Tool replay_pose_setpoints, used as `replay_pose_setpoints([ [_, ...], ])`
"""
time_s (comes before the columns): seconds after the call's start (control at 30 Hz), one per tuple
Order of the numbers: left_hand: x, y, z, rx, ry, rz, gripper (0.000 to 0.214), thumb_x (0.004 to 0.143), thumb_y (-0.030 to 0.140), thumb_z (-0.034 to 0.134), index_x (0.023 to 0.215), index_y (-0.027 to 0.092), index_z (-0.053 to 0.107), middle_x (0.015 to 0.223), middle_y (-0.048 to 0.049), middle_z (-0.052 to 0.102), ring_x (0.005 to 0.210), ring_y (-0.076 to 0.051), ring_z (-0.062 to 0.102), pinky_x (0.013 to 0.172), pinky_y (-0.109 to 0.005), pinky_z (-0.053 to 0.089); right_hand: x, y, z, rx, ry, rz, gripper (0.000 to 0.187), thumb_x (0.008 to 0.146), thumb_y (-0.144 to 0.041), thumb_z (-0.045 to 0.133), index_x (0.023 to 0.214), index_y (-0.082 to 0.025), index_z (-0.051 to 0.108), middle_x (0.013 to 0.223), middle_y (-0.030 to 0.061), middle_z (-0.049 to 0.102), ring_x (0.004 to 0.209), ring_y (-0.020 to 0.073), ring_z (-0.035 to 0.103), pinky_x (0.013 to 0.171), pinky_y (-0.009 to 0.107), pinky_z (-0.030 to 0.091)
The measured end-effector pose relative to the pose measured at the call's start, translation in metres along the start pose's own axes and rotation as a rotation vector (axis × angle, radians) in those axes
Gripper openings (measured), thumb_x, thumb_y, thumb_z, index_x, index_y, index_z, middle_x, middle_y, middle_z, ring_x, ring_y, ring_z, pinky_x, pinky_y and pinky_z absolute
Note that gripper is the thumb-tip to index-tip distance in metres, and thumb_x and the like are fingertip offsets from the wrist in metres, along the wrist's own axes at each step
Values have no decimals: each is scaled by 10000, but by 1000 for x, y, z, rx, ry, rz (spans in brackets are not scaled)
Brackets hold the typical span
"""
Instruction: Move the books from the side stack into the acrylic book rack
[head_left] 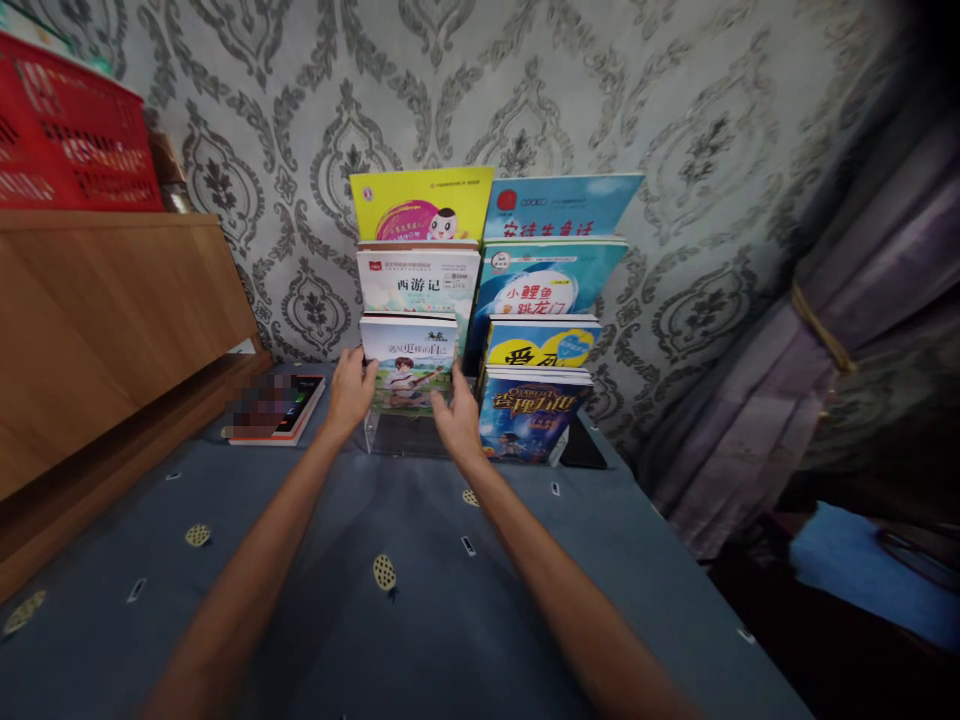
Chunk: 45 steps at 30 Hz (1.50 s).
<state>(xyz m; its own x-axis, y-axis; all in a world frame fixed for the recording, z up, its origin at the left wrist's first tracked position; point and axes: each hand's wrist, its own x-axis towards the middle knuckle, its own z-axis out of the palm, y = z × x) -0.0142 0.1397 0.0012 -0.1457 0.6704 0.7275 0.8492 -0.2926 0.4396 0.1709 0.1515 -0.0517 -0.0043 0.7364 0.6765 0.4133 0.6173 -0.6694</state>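
Note:
My left hand [351, 388] and my right hand [456, 408] grip a small book [411, 365] by its two sides, thumbs on the cover. The cover shows a figure playing a guitar. This book stands upright at the front left of a clear stepped book stand [405, 438]. Behind it rise a white book [420, 275] and a yellow book [420, 195]. In the right column, from back to front, are a blue book [570, 200], a teal book [555, 275], a yellow and blue book [544, 342] and a dark blue book [532, 415].
A book [274, 408] lies flat on the dark patterned cloth [330, 590], left of the stand. Farther left, a red basket [75, 130] sits on a wooden cabinet [127, 330]. A dark flat object [583, 447] is right of the stand. A tied curtain [757, 400] hangs at right.

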Motion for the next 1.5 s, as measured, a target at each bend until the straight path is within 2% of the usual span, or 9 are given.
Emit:
replay_pose_setpoints([
  [0.43,2,-3,-2,-18,-19,-13,127,891,225,469,908,207,593,906,-78,615,947,-254,590,874,-377,489,2,1,1,13,11,42,654,874,-254,508,1504,-122,393,1325,165,626,1199,326,584,1027,537,481],
  [0.53,2,-5,-2,-50,-15,-6,180,886,228,466,982,194,615,948,-88,645,976,-257,601,899,-392,495,0,-2,1,36,26,44,672,868,-241,516,1516,-139,373,1355,160,609,1216,326,579,1042,552,472],
  [0.63,-7,-9,-3,-140,13,0,297,891,233,464,1151,181,599,1064,-108,669,1032,-249,617,942,-395,496,-9,-6,-1,30,36,51,689,873,-243,514,1530,-138,337,1447,181,533,1287,329,535,1073,574,446],
  [0.73,-31,-18,-2,-228,27,-72,358,902,248,457,1240,173,550,1112,-116,675,1034,-234,641,936,-393,510,-29,-9,-4,9,26,40,687,890,-249,494,1537,-108,309,1527,200,437,1395,318,437,1140,564,380],
  [0.87,-81,-35,3,-233,-39,-189,319,907,264,445,1192,176,556,1062,-118,684,1006,-241,659,920,-408,524,-73,-8,-8,-11,-87,0,649,919,-245,439,1545,-137,306,1560,167,402,1454,262,373,1190,520,332],
  [0.97,-118,-45,7,-189,-116,-188,259,902,242,438,1120,211,574,1042,-99,681,988,-236,666,917,-399,528,-108,0,-13,-21,-233,-14,646,922,-240,442,1552,-185,310,1577,130,388,1468,242,353,1201,508,325],
  [1.07,-140,-51,10,-95,-206,-136,217,903,214,427,1064,212,573,1010,-94,671,969,-236,661,904,-399,530,-138,10,-21,-39,-333,11,645,907,-227,482,1538,-195,352,1549,139,432,1446,265,394,1181,528,358],
  [1.27,-149,-57,16,-3,-259,-112,201,881,161,442,1043,192,557,1005,-105,653,970,-247,643,905,-422,524,-169,15,-32,-121,-463,54,631,893,-201,499,1514,-165,395,1517,163,470,1416,278,434,1177,531,359],
  [1.5,-148,-60,16,69,-283,-68,222,874,129,445,1054,181,563,1006,-103,646,978,-236,636,923,-409,518,-163,-8,-34,-261,-596,43,607,898,-185,459,1494,-82,395,1504,202,468,1410,279,426,1182,493,348],
])
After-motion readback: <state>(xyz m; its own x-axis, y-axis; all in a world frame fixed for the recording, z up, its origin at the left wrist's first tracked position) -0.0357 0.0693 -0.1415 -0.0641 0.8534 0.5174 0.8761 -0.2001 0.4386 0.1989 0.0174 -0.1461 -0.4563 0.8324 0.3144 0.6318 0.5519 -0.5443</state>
